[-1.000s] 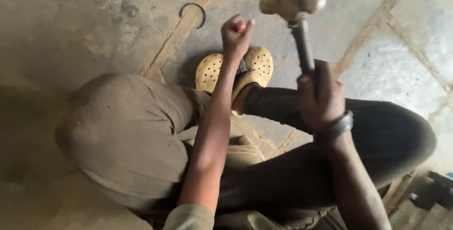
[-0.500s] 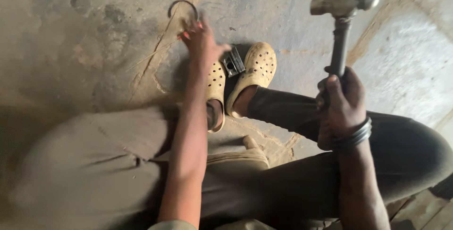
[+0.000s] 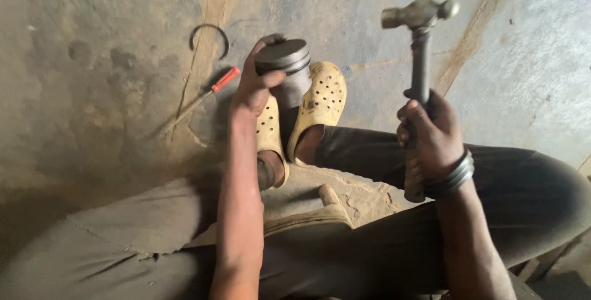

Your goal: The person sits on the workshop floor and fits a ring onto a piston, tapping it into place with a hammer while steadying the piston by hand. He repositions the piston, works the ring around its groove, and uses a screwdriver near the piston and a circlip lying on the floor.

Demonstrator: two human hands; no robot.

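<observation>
My left hand (image 3: 257,84) grips a dark grey metal piston (image 3: 285,69), held upright just above my two yellow perforated clogs (image 3: 320,106). My right hand (image 3: 431,133) is closed around the handle of a ball-peen hammer (image 3: 420,29), which points up with its steel head well above the hand and to the right of the piston. Black bangles (image 3: 452,180) circle my right wrist. My legs in dark trousers fill the lower part of the view.
A thin metal ring (image 3: 209,35) lies on the stained concrete floor at upper left. A small screwdriver with a red handle (image 3: 209,93) lies just left of my left hand. A broken patch of concrete (image 3: 345,198) shows between my legs.
My left hand reached toward the floor by the ring and now holds the piston over the clogs. The hammer has shifted right and stays raised. The screwdriver has come into view.
</observation>
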